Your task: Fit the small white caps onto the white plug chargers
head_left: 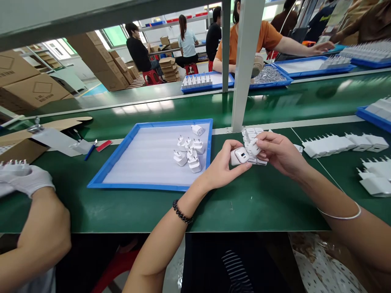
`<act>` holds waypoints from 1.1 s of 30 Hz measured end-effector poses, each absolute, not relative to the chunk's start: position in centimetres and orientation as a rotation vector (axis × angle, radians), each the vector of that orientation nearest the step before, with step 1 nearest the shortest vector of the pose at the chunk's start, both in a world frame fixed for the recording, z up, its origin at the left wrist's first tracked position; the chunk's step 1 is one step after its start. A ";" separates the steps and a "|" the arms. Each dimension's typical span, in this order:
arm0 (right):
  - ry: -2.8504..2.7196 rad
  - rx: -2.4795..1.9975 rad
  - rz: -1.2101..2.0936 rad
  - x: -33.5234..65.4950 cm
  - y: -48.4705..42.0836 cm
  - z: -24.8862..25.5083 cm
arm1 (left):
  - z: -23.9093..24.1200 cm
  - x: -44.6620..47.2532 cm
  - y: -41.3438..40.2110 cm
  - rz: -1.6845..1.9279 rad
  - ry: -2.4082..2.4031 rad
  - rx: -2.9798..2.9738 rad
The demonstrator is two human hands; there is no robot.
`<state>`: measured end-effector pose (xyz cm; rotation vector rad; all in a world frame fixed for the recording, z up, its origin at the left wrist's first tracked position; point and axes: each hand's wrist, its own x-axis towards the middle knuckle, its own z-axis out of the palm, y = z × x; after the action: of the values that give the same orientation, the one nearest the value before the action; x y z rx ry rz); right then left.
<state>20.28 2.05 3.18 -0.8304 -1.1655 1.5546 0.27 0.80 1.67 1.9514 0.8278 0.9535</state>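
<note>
My left hand [222, 167] is closed around a white charger [241, 155], whose face with dark ports points toward me. Close beside it, the fingers of my right hand [279, 154] pinch a small white rounded piece [253, 147]; its exact kind I cannot make out. Behind and under both hands lies a cluster of white blocks [252, 132], partly hidden by my fingers. To the left, a blue-rimmed tray [143, 188] with a white liner holds several white plug chargers [194, 164] grouped at its right side, most with prongs upward.
Rows of white chargers [328, 145] stand on the green bench [232, 211] at right. A metal post [242, 73] rises behind my hands. At left are a blue pen [90, 150], a red strip [104, 146] and a co-worker's gloved hand [33, 179]. Other people sit across the conveyor.
</note>
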 end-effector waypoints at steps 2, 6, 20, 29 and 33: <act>-1.227 -0.816 1.517 20.2 1.5 3.2 | 2.0 0.2 0.6 0.942 0.794 1.980; -1.364 -0.798 1.382 19.9 0.3 3.3 | 2.6 0.0 0.4 0.948 0.720 2.001; -1.462 -0.780 1.308 19.5 -1.3 4.2 | 3.2 0.2 -0.2 0.959 0.639 1.994; -1.449 -0.830 1.262 19.3 -1.5 3.7 | 3.2 0.2 -0.1 0.987 0.633 2.058; -1.456 -0.839 1.240 19.4 -1.5 3.8 | 3.3 0.2 -0.1 0.968 0.638 2.070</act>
<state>19.36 -1.47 3.76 -0.8393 -1.4560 1.2405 0.22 -0.12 3.33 2.0700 0.6375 0.9678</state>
